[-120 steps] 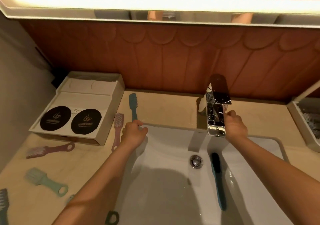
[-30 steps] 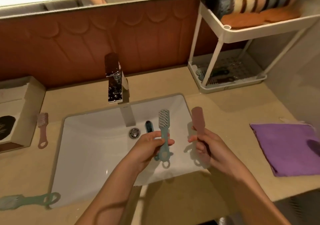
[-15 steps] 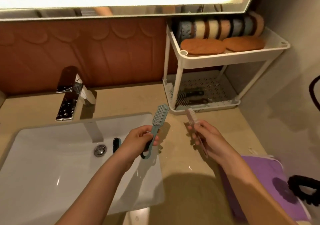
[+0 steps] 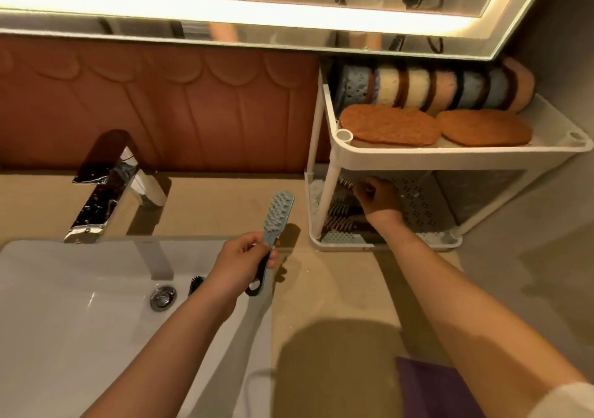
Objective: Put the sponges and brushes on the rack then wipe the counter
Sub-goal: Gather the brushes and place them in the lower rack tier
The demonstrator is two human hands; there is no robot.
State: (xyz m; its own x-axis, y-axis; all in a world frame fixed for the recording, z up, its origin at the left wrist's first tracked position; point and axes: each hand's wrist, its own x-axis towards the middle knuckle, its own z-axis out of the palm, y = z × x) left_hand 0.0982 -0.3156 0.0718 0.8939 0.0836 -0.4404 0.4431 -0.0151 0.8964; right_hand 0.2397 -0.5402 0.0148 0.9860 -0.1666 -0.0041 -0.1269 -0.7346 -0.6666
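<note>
Brush (image 4: 278, 215) pinched by its handle in left hand (image 4: 241, 256), over sink (image 4: 64, 321) corner. Right hand (image 4: 379, 199) inside rack (image 4: 450, 157) bottom shelf, fingers curled, contents unclear. Sponges (image 4: 389, 125) on top shelf.

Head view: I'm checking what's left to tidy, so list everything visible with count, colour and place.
sink: one, white, left
counter: one, beige, around sink
faucet: one, chrome, behind sink
rack: one, white, counter's back right
upright sponges: one row, blue, cream, pink, orange, top shelf
flat pads: two, orange, top shelf front
brushes: several, mixed colours, lower shelf
teal brush: one, teal, in left grip
dark brush: one, dark, in sink
cloth: one, purple, counter's near right
left grip: holds teal brush's handle
right grip: curled, inside lower shelf; contents unclear
</note>
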